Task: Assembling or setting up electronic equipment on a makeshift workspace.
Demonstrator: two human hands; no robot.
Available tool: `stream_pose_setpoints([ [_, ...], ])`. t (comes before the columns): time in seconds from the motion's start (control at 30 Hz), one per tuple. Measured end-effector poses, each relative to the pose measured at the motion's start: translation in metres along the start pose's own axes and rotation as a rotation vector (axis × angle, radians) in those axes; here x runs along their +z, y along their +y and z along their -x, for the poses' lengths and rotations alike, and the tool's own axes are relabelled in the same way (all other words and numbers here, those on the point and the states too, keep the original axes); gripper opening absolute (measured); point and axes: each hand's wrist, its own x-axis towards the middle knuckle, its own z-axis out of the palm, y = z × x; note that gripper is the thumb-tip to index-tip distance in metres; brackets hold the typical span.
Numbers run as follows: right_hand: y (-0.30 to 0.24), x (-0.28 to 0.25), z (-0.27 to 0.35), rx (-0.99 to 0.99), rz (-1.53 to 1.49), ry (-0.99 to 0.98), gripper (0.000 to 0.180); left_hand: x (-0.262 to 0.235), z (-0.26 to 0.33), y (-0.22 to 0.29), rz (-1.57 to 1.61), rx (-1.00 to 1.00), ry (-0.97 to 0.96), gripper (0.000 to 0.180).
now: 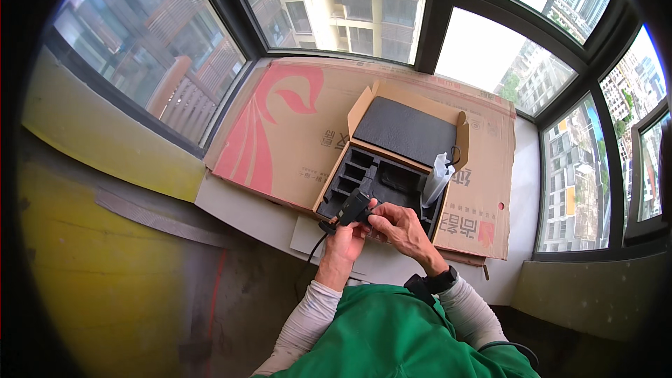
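A small black device with a black cable hanging from it is in my left hand, whose fingers are closed around its lower end. My right hand pinches at the device's right side; what lies between the fingertips is too small to make out. Just beyond both hands sits an open cardboard box with a black foam insert cut into compartments. A translucent plastic bag stands in the box's right side, with a black cable loop by its top. Dark foam lines the raised lid.
Under the box lies a large flat cardboard carton with a pink print, spread over a pale sill. Dark-framed windows surround the sill. A yellow wall panel is at left.
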Motion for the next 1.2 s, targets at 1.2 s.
stream_pose_setpoints([
  [1.2,-0.032,-0.009,0.015,-0.338,0.388,0.048,0.017,0.037,0.012,0.015,0.072,0.066,-0.422,0.037],
])
